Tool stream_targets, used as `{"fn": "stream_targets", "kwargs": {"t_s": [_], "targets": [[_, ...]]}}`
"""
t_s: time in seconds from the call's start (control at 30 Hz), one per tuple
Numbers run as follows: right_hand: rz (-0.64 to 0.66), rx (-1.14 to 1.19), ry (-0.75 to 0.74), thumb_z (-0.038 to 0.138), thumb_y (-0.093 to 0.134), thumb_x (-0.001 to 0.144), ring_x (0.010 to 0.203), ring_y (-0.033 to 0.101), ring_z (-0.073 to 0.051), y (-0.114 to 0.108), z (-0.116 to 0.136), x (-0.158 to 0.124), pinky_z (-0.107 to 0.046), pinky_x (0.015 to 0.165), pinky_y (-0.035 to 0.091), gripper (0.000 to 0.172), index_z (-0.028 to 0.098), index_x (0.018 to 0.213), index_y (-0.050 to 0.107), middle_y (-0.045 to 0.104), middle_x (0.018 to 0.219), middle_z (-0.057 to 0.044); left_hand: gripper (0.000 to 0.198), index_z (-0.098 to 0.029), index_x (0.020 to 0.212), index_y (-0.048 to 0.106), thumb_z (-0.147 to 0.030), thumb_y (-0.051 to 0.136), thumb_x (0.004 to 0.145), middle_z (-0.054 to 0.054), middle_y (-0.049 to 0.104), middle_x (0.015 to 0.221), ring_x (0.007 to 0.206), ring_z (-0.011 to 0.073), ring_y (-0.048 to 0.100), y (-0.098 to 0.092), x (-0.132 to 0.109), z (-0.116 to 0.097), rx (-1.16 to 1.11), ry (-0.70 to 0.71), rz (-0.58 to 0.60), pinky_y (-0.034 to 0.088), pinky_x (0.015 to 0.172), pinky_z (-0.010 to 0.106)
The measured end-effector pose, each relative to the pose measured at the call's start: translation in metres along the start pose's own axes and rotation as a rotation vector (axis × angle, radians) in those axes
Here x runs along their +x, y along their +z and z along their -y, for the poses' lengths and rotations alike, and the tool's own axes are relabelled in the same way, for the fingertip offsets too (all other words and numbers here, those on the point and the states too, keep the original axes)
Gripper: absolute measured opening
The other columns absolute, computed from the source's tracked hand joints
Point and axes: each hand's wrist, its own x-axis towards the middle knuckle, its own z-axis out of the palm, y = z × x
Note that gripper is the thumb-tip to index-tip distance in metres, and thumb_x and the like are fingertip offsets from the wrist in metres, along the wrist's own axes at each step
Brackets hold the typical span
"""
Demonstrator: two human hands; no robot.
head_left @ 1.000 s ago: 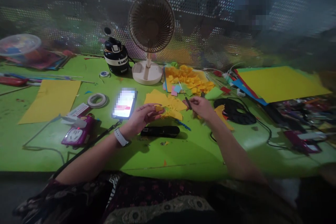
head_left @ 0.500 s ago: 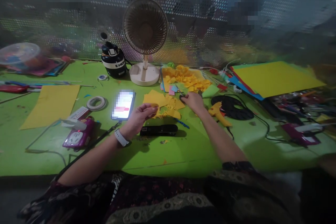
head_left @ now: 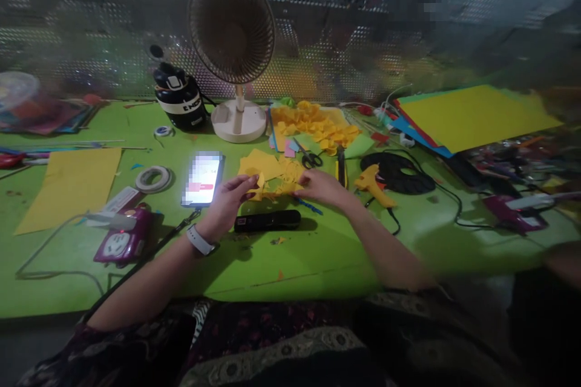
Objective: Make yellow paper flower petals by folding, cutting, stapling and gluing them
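Note:
My left hand (head_left: 230, 198) pinches a small yellow paper piece (head_left: 256, 187) above the green table (head_left: 295, 254), a white watch on its wrist. My right hand (head_left: 321, 186) rests with curled fingers on the heap of yellow paper cut-outs (head_left: 267, 170); what its fingers hold is hidden. Black-handled scissors (head_left: 309, 158) lie free on the table just beyond my right hand. A black oblong device (head_left: 267, 221) lies in front of both hands. A lit phone (head_left: 203, 179) lies to the left of my left hand.
A small fan (head_left: 232, 48) and a dark bottle (head_left: 179, 95) stand at the back. A yellow glue gun (head_left: 374, 184) with black cable, a tape roll (head_left: 153, 178), a purple box (head_left: 122, 239), yellow sheets (head_left: 68, 184) and stacked coloured paper (head_left: 472, 115) lie around. Someone sits behind the mesh screen.
My right hand has put the scissors down near the yellow pile and drawn back to the cut-outs. My left hand keeps its pinch on the yellow piece. The view has shifted right.

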Motion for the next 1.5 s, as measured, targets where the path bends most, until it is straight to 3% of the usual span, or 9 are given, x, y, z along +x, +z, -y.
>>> {"fn": "stream_targets", "kwargs": {"t_s": [0.13,0.27,0.47,0.73,0.97,1.1,1.23,1.5], "targets": [[0.018,0.148,0.024,0.033,0.077,0.076,0.071,0.059,-0.017,0.001,-0.003,0.000,-0.026,0.059,0.037,0.021,0.019,0.072,0.062,0.067,0.079,-0.003,0.023,-0.017,0.077,0.074,-0.034,0.087,0.068,0.000,0.071,0.077,0.073,0.0098,0.063,0.002,-0.001,-0.002,0.055,0.028,-0.009,0.048,0.067,0.021],[-0.087,0.474,0.042,0.034,0.075,0.077,0.064,0.057,-0.014,-0.005,0.002,-0.003,-0.027,0.059,0.042,0.024,0.019,0.069,0.059,0.063,0.069,0.000,0.022,-0.018,0.076,0.074,-0.033,0.088,0.068,0.000,0.071,0.078,0.073,0.0089,0.063,0.003,-0.002,-0.002,0.008,0.023,-0.007,0.049,0.070,0.021],[-0.181,0.913,-0.031,0.054,0.083,0.065,0.056,0.055,-0.012,-0.009,0.039,-0.016,-0.027,0.055,0.049,0.042,0.020,0.070,0.058,0.059,0.064,0.002,0.023,-0.018,0.076,0.072,-0.028,0.090,0.065,-0.001,0.073,0.083,0.084,0.0098,0.066,0.013,-0.013,-0.003,-0.102,0.012,0.018,0.052,0.086,0.023],[-0.179,0.955,-0.121,0.057,0.076,0.072,0.059,0.055,-0.012,0.005,0.077,-0.025,-0.027,0.056,0.049,0.042,0.020,0.072,0.057,0.060,0.068,0.000,0.026,-0.016,0.078,0.070,-0.029,0.089,0.065,-0.001,0.071,0.083,0.079,0.0107,0.068,0.015,-0.018,-0.007,-0.114,-0.072,0.055,0.056,0.083,0.027],[-0.166,0.990,-0.078,0.057,0.065,0.081,0.069,0.058,-0.013,0.011,0.081,-0.025,-0.026,0.062,0.051,0.037,0.021,0.086,0.056,0.060,0.081,0.000,0.028,-0.016,0.076,0.070,-0.031,0.090,0.064,0.000,0.072,0.080,0.077,0.0118,0.069,0.013,-0.016,-0.003,-0.117,0.031,0.031,0.058,0.080,0.028],[-0.167,0.991,-0.066,0.056,0.074,0.075,0.074,0.058,-0.013,0.017,0.082,-0.025,-0.028,0.066,0.053,0.043,0.021,0.089,0.054,0.059,0.086,0.000,0.024,-0.016,0.076,0.072,-0.028,0.089,0.065,0.000,0.073,0.080,0.076,0.0114,0.068,0.013,-0.016,0.001,-0.113,0.056,0.028,0.057,0.079,0.027],[-0.123,1.079,-0.100,0.056,0.076,0.072,0.067,0.055,-0.013,0.021,0.083,-0.024,-0.027,0.059,0.052,0.043,0.022,0.084,0.052,0.057,0.077,0.001,0.021,-0.016,0.079,0.072,-0.026,0.087,0.068,0.001,0.074,0.083,0.076,0.0109,0.068,0.013,-0.016,0.002,-0.100,0.074,0.044,0.057,0.078,0.026],[-0.056,1.104,-0.098,0.051,0.079,0.068,0.062,0.054,-0.011,0.019,0.077,-0.022,-0.025,0.055,0.051,0.040,0.021,0.081,0.056,0.058,0.074,0.002,0.054,-0.021,0.119,0.063,-0.028,0.086,0.071,0.000,0.075,0.084,0.079,0.0142,0.071,0.012,-0.017,-0.009,-0.064,0.026,0.050,0.058,0.076,0.029]]}}
